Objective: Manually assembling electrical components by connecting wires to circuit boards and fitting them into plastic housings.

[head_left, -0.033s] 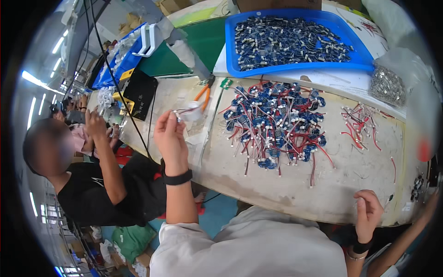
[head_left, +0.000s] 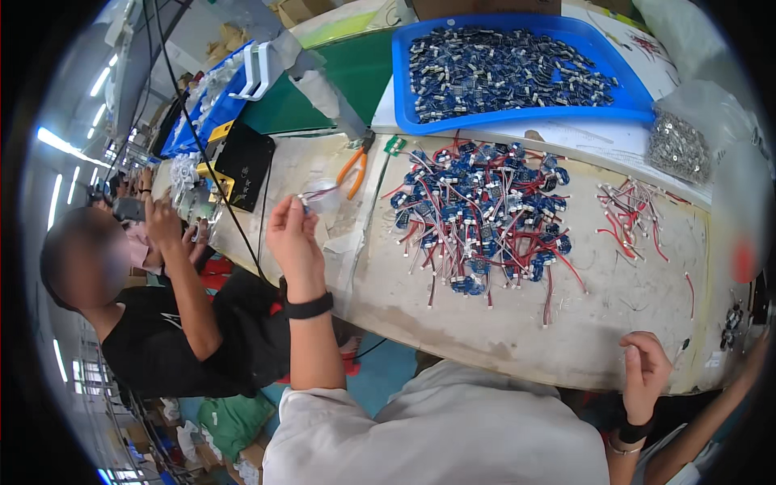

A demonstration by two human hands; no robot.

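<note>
My left hand [head_left: 296,246] is raised over the left part of the bench, pinching a small circuit board with thin red and white wires [head_left: 322,193]; the fingers cover most of the board. My right hand [head_left: 647,373] rests at the bench's near right edge with curled fingers; whatever they hold, if anything, is too small to make out. Between the hands, farther back, lies a heap of blue circuit boards with red, white and black wires [head_left: 485,218]. To its right is a smaller pile of loose connector wires [head_left: 630,214].
Orange-handled pliers [head_left: 352,174] lie beyond my left hand. A blue tray [head_left: 525,121] of small boards stands at the back, beside a clear bag of metal parts [head_left: 677,149]. A co-worker [head_left: 162,323] sits at left; another person's forearm [head_left: 711,420] shows at lower right.
My left hand has shifted slightly left with the board. The white round thing that showed beside it no longer stands out clearly. My right hand has stayed in place.
</note>
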